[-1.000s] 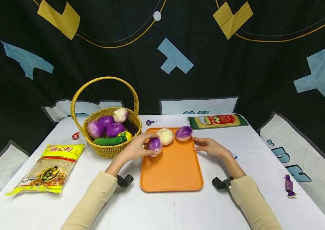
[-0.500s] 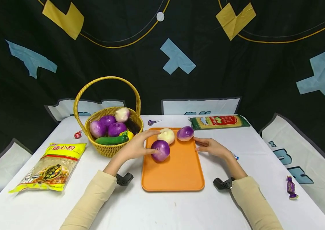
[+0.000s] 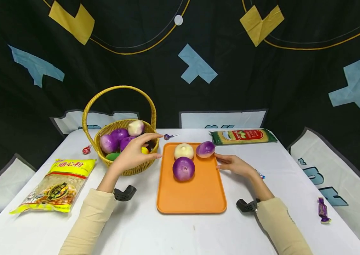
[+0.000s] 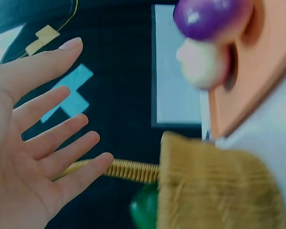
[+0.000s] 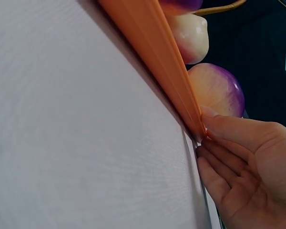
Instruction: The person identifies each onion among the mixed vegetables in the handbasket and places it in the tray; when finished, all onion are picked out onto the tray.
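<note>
An orange tray (image 3: pixel 195 198) lies on the white table with three onions at its far end: a purple one (image 3: pixel 183 168), a white one (image 3: pixel 183 151) and a purple-and-white one (image 3: pixel 205 149). My left hand (image 3: pixel 135 152) hovers over the near rim of the wicker basket (image 3: pixel 116 106), fingers spread and holding nothing; the left wrist view shows its open palm (image 4: pixel 33 143) above the basket wall (image 4: pixel 214 191). My right hand (image 3: pixel 234 164) rests flat on the table, fingertips (image 5: pixel 214 119) touching the tray's right edge (image 5: pixel 157 52) beside the purple-and-white onion (image 5: pixel 217 90).
The basket holds purple onions (image 3: pixel 109 142), a white onion (image 3: pixel 136 127) and a green cucumber. A yellow food packet (image 3: pixel 55 186) lies at the left, a noodle packet (image 3: pixel 241 136) at the back right. Wrapped sweets (image 3: pixel 322 209) and lollipops (image 3: pixel 85 150) are scattered on the cloth.
My left hand let go of the purple onion on the tray and moved left and back over the basket. The onion rolled a little toward me. My right hand stayed put.
</note>
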`<act>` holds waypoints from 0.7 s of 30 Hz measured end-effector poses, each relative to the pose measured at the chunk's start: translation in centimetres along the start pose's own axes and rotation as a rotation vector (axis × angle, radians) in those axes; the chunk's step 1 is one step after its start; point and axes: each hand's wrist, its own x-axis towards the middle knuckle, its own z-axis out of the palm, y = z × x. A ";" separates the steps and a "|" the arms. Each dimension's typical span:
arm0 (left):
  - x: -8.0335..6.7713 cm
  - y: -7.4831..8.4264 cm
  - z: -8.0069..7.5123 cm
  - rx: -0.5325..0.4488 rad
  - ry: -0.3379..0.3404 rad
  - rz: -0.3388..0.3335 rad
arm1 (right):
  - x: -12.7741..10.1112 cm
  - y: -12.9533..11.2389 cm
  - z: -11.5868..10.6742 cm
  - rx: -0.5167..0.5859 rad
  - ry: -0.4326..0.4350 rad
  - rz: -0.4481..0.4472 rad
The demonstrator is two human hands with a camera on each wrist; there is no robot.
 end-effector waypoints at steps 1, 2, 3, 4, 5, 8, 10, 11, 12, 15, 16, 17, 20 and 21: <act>-0.1 -0.1 -0.6 0.008 0.003 -0.005 | 0.0 0.0 0.1 -0.004 -0.001 0.003; -0.1 -0.3 -1.2 0.025 0.003 -0.009 | 0.1 0.1 0.2 -0.005 0.000 0.006; 0.0 -0.4 -1.8 0.040 0.003 -0.016 | 0.1 0.1 0.2 -0.006 0.002 0.000; 0.1 -0.5 -2.5 0.056 0.003 -0.023 | 0.2 0.1 0.2 -0.002 0.007 0.002; 0.3 -0.7 -3.3 0.074 0.002 -0.030 | 0.2 0.1 0.2 0.001 0.011 0.001; 1.0 -1.2 -5.4 0.115 -0.018 -0.075 | 0.2 0.0 0.1 0.010 0.015 0.000; 1.4 -1.2 -6.9 0.126 -0.037 -0.115 | 0.1 0.0 0.1 0.016 0.010 0.004; 1.6 -1.3 -7.5 0.136 -0.051 -0.135 | 0.1 0.0 0.1 0.015 0.007 0.002; 1.8 -1.4 -8.2 0.146 -0.064 -0.157 | 0.1 -0.1 0.2 0.014 0.004 0.002; 2.6 -1.7 -9.6 0.194 -0.104 -0.210 | -0.1 -0.1 0.1 0.011 0.002 -0.002; 3.0 -2.0 -9.9 0.212 -0.121 -0.224 | -0.1 -0.1 0.1 0.010 0.002 -0.005; 3.3 -2.2 -10.2 0.229 -0.138 -0.242 | -0.1 -0.1 0.1 0.009 0.004 -0.008; 4.3 -3.1 -10.7 0.263 -0.187 -0.292 | -0.2 0.1 0.1 0.001 0.008 -0.012; 4.6 -3.3 -10.8 0.265 -0.202 -0.312 | -0.2 0.2 0.2 0.001 0.008 -0.009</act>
